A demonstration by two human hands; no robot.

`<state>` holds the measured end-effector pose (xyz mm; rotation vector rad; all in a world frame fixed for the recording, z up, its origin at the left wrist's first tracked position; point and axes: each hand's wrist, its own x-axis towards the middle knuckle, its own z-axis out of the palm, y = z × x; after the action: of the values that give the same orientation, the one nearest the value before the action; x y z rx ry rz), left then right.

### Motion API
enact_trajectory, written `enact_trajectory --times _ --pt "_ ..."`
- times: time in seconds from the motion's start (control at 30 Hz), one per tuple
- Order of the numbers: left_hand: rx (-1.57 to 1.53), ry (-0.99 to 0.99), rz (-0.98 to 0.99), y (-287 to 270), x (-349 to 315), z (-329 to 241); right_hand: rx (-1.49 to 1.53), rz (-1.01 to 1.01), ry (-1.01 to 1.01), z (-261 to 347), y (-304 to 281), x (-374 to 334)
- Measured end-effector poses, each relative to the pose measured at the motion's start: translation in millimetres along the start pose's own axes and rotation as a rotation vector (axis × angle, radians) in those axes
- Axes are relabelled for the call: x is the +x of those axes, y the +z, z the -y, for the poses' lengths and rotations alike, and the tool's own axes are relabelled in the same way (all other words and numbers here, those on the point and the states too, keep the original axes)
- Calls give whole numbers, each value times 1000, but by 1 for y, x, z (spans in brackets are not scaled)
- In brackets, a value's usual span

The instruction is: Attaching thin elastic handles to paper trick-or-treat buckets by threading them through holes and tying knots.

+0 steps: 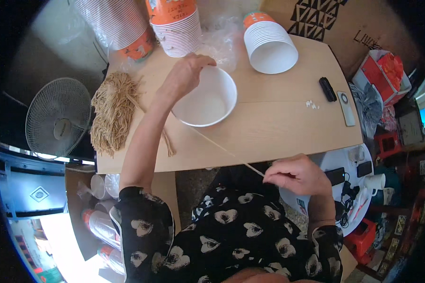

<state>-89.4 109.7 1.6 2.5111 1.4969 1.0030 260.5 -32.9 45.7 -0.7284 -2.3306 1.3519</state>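
1. At the centre of the frame, on the light wooden table [269,127], a white paper bowl [205,101] lies tilted with its open mouth facing up toward the camera.
2. The left hand [184,75] reaches in from the lower left and grips the bowl's upper rim, fingers curled over the edge.
3. Right of centre, near the table's lower edge, the right hand [295,175] is closed in a pinch on the end of a thin tan cord [217,144].
4. That cord runs taut from the pinch up and left to the underside of the bowl.
5. Left of the bowl a bundle of tan cords [112,113] lies on the table, just beside the left forearm.
6. Along the top of the frame lie stacks of paper bowls: one in plastic wrap at upper left [115,21], one orange-printed at top centre [177,26], and one lying toward the upper right [269,45].
7. Toward the right edge of the table sit a small black device [327,89] and a slim white remote [346,108].
8. An electric fan [57,118] stands at the left of the frame.
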Motion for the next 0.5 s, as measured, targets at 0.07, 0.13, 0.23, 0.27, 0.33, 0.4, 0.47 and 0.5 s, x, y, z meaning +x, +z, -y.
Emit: enact_trajectory --times 0.07,0.13,0.23,0.27,0.33,0.4,0.47,0.5 --pt "-23 68 59 12 16 10 180 -21 -80 2 4 8" --pt "-15 226 109 17 16 22 241 -53 -80 5 8 28" --pt "-102 193 91 20 10 7 292 -191 -42 -2 27 53" --pt "60 308 -12 7 12 -22 284 -231 -25 -9 30 56" --pt "-314 -25 -39 -13 3 -90 489 -257 -47 -20 33 62" --pt "-450 -124 102 -29 -25 -126 525 -271 -33 -27 36 63" --pt "-537 -206 244 -39 -51 -160 569 -263 -21 -27 36 64" --pt "-569 -222 174 -37 -66 -172 605 -245 -15 -22 37 64"
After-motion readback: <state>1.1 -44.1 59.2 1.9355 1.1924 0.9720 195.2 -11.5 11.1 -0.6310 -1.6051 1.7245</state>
